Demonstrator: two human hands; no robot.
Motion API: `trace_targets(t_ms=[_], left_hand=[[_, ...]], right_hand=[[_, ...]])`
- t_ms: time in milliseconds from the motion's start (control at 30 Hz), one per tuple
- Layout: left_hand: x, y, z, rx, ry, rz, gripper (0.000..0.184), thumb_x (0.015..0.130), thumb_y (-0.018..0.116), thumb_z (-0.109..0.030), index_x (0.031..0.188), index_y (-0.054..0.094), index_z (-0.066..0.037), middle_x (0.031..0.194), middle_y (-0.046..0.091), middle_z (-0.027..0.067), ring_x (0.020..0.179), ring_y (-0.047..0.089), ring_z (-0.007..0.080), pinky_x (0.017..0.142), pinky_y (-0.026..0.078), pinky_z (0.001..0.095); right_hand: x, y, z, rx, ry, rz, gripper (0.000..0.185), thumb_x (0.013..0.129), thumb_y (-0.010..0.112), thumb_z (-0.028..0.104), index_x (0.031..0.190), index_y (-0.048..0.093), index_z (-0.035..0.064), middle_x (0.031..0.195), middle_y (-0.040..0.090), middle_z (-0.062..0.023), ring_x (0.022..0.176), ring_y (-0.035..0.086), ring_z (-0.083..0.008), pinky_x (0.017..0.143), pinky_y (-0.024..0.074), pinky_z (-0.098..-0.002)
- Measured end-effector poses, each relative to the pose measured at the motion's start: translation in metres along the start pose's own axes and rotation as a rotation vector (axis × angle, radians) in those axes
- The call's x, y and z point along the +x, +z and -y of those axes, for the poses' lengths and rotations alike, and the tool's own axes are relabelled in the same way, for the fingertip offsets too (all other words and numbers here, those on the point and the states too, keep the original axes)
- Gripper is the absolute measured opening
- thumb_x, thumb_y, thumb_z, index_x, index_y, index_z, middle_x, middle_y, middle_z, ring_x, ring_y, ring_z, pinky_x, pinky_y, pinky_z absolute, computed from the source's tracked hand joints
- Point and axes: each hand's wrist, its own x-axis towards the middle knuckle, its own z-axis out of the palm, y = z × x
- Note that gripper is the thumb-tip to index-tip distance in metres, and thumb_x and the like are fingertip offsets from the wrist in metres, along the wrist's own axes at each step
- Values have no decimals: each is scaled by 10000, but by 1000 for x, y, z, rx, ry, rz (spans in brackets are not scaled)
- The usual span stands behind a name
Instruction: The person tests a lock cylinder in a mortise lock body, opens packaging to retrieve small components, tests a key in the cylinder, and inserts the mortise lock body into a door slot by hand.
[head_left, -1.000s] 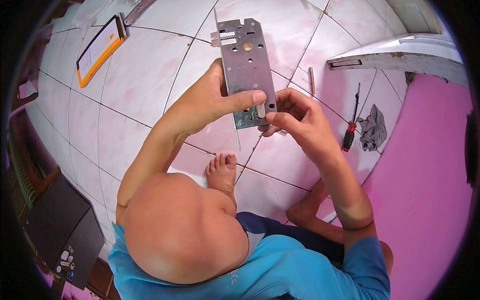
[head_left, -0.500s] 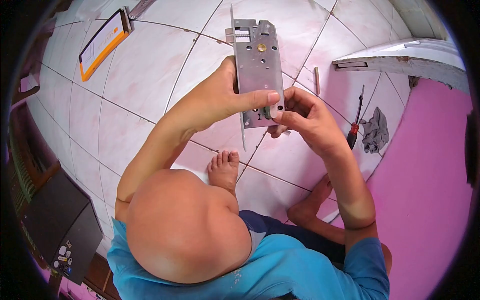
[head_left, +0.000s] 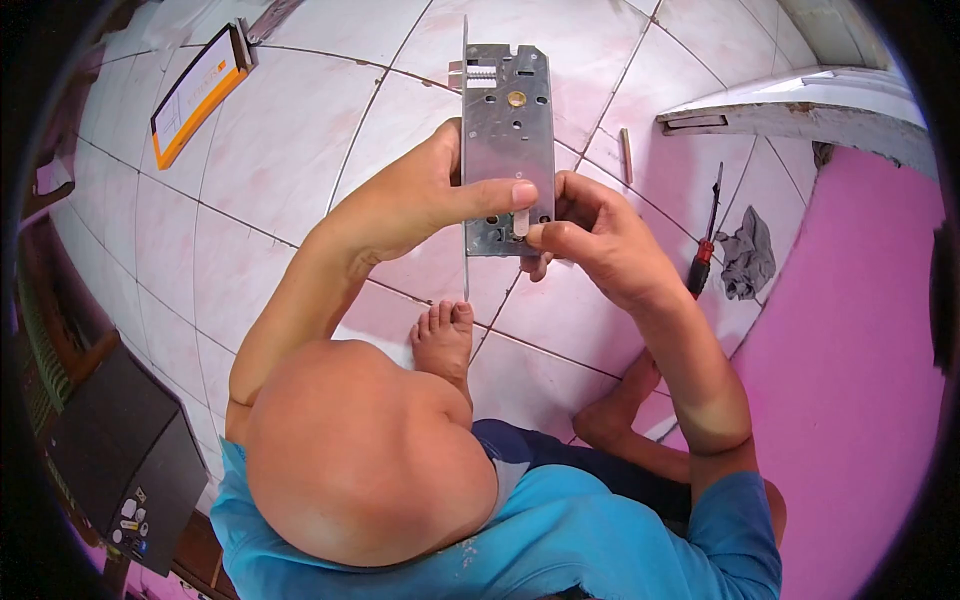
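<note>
A silver mortise lock [head_left: 508, 150] is held upright above the floor, its long faceplate on the left and a brass-coloured round part near its top. My left hand [head_left: 470, 198] is closed around the faceplate side, thumb laid across the front of the case; its other fingers are hidden behind. At the lower right edge my right hand [head_left: 600, 235] is closed, with the thumb in front and fingertips showing below and behind the case. A small pale metal strip [head_left: 521, 222] lies over the lower case between the two thumb tips. Whether it is fixed there I cannot tell.
On the tiled floor to the right lie a red-and-black screwdriver [head_left: 704, 260], a crumpled grey cloth [head_left: 747, 255] and a thin stick [head_left: 627, 156]. An orange-and-white box [head_left: 200, 95] is at upper left. A worn white panel edge [head_left: 780, 118] juts in at upper right, near the pink wall.
The lock and both hands have shifted slightly left, and the lock stands a little straighter. My right thumb has moved slightly left with it. Both hands keep their hold.
</note>
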Motion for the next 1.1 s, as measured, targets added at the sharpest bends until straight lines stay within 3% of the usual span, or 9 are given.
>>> trace_targets(t_ms=[167,233,567,667,733,833,900,1033,1100], left_hand=[[-1,2,-2,-33,0,24,756,854,804,-280,1408,406,47,1206,627,171,1104,633,223,989,511,372],[-1,2,-3,-54,2,31,769,850,806,-288,1413,403,46,1211,626,173,1109,633,225,992,510,376],[-2,-1,5,-70,39,16,864,810,816,-410,1400,396,61,1223,621,196,1180,600,255,1044,462,384],[-3,-1,5,-137,44,6,837,821,807,-398,1395,400,55,1222,617,189,1164,607,248,1033,474,391],[-3,-3,6,-181,49,0,809,831,800,-388,1388,408,49,1222,616,183,1154,613,245,1023,485,395],[-1,-8,10,-385,52,43,852,804,825,-402,1394,387,31,1210,611,176,1124,644,242,959,558,386],[0,-9,12,-497,90,136,721,861,782,-358,1359,421,19,1228,603,162,1134,625,235,978,535,386],[0,-1,10,-516,114,90,707,874,775,-337,1366,412,18,1232,600,154,1131,624,224,977,537,383],[0,0,9,-528,102,95,693,881,769,-318,1372,409,14,1242,593,146,1130,622,216,986,534,387]], right_hand=[[0,-1,-4,-30,-35,-10,253,875,678,63,1097,598,-27,892,670,-106,761,678,-179,680,544,-306],[0,0,-3,-21,-16,-24,232,860,691,43,1035,558,-34,915,693,-123,761,684,-172,693,552,-311],[-5,9,1,-67,-98,-67,234,881,703,35,1036,542,-32,932,665,-107,777,681,-170,698,554,-303],[-6,5,-3,-45,-116,-51,192,921,644,56,1063,545,-28,948,662,-107,788,682,-173,733,560,-313],[-6,2,-6,244,-113,6,181,964,556,71,1114,552,-31,966,654,-115,838,681,-175,776,561,-324],[-6,-2,-8,290,-146,52,224,978,492,78,1166,552,-27,1029,643,-120,912,666,-176,832,557,-342],[-5,-2,-13,263,-186,32,229,984,510,66,1190,549,-25,1062,637,-114,951,652,-171,852,550,-344],[-9,12,-11,-30,-361,-98,289,1001,578,57,1276,534,-19,1136,623,-86,1020,613,-157,898,526,-341],[-4,5,-20,-30,-387,-43,320,1001,595,60,1303,525,-20,1138,625,-82,1031,607,-151,900,520,-332]])
